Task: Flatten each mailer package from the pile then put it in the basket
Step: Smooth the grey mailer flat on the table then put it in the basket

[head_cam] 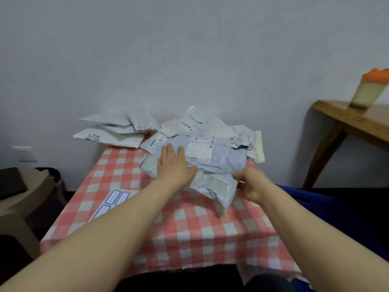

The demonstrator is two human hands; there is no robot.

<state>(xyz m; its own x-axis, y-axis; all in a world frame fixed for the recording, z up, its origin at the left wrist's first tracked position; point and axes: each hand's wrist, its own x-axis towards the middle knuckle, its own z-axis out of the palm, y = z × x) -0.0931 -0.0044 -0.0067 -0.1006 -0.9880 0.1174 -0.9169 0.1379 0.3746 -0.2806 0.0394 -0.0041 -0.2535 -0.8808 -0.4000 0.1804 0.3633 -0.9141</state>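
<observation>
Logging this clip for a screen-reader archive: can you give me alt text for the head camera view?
A person's left hand lies flat on a grey mailer atop a pile of mailers, while the right hand grips the edge of a pale mailer under it. The pile sits at the far end of a red-and-white checked tablecloth.

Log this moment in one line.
left hand: flat on grey mailer | right hand: gripping pale mailer | pile on checked table

home rm | checked tablecloth [189, 228] | plastic stool [27, 205] | wood table [349, 120] w/ shaker bottle [368, 91]
</observation>
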